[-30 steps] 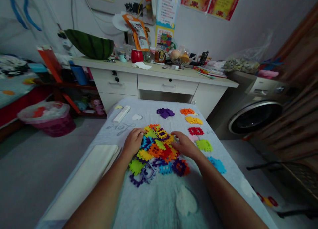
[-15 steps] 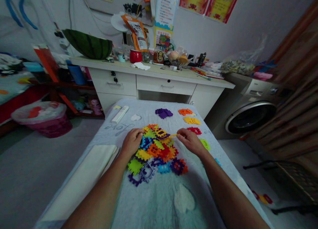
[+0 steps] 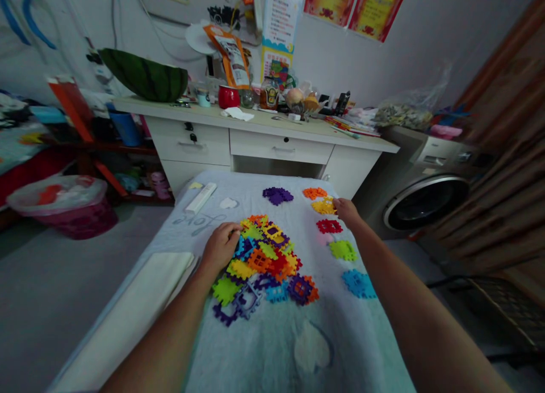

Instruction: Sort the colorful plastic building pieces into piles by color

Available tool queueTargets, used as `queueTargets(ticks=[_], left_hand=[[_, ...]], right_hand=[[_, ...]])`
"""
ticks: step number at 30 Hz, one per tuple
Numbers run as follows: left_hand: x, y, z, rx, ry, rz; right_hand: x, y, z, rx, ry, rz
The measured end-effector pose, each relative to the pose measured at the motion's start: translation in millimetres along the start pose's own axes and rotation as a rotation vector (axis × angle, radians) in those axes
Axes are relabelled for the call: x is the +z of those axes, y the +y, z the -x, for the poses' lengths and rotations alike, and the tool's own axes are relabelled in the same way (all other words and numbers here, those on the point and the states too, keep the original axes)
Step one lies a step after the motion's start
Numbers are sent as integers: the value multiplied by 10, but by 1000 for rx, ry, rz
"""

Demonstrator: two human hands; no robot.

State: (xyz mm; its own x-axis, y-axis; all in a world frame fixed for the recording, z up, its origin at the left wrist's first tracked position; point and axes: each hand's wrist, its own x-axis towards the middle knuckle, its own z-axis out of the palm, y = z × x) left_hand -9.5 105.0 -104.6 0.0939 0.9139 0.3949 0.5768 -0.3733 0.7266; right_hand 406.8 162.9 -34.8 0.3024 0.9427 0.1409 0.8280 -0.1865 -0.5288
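A mixed heap of colourful plastic interlocking building tiles [image 3: 264, 259] lies on the cloth-covered table. At its upper left edge rests my left hand [image 3: 221, 242], fingers curled; what they hold, if anything, is hidden. My right hand [image 3: 347, 211] is at the far right, fingers pinched on a yellow tile [image 3: 330, 203] over the small yellow group. Orange tiles [image 3: 314, 193] lie just behind that group. In front of it come red tiles [image 3: 329, 226], lime green tiles [image 3: 343, 250] and blue tiles [image 3: 360, 283]. Purple tiles [image 3: 278, 196] form a separate group behind the heap.
A white remote-like object [image 3: 201, 197] lies at the table's back left, and a folded cream cloth [image 3: 149, 291] along its left edge. Behind stands a cluttered white desk [image 3: 259, 146]. To the right are a washing machine [image 3: 426, 183] and a dark rack [image 3: 502, 302].
My right hand has moved right and away from me, carrying a yellow tile from the heap to the yellow group. My left hand stays by the heap. The view has shifted slightly.
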Motion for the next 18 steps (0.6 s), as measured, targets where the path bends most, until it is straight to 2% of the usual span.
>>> queueTargets(ticks=[4, 10, 18], left_hand=[[-21, 21, 4, 6, -2, 2], [-60, 85, 14, -2, -5, 12], [-53, 72, 19, 2, 3, 21]], right_hand=[[149, -66, -124, 50, -9, 55], [277, -243, -127, 36, -25, 121], [160, -415, 26, -30, 80, 182]])
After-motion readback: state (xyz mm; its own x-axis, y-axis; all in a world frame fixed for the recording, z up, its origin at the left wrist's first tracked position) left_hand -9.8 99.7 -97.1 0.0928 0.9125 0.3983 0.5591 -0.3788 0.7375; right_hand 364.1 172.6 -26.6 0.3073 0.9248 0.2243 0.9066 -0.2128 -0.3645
